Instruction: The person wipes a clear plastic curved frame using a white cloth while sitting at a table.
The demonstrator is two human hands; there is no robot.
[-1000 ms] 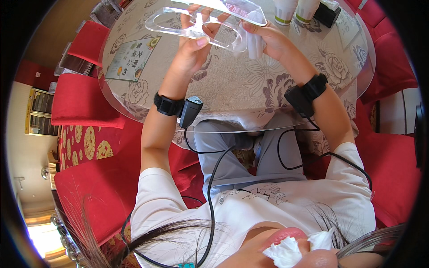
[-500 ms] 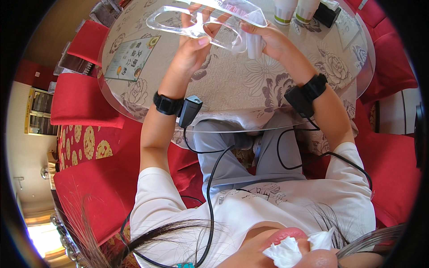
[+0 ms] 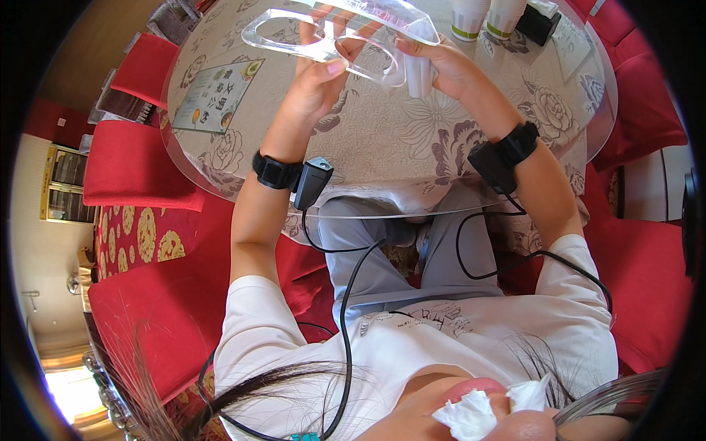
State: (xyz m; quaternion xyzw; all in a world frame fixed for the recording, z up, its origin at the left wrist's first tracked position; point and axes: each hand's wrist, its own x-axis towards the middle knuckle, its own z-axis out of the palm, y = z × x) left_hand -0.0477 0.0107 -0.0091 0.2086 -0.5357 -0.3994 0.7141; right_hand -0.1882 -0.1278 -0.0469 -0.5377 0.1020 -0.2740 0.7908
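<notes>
A clear plastic piece (image 3: 285, 48) with two large oval openings is held above the far side of the table, between my two hands. My left hand (image 3: 318, 82) grips it from the left. The thumb lies on the near edge, and the fingers show through the clear plastic behind it. On the other side, my right hand (image 3: 450, 65) pinches the right end of the same piece, where a folded clear strip (image 3: 419, 79) hangs down beside the fingers. Part of the plastic runs out of the top of the view, and glare blurs its middle.
Under the glass-topped round table (image 3: 382, 147) lies a floral cloth. White cups (image 3: 468, 18) with green bands and a black tissue box (image 3: 539, 26) stand at the far right. A printed card (image 3: 217, 95) lies left. Red chairs (image 3: 140, 165) surround the table; black cables (image 3: 351, 294) trail from both wrists.
</notes>
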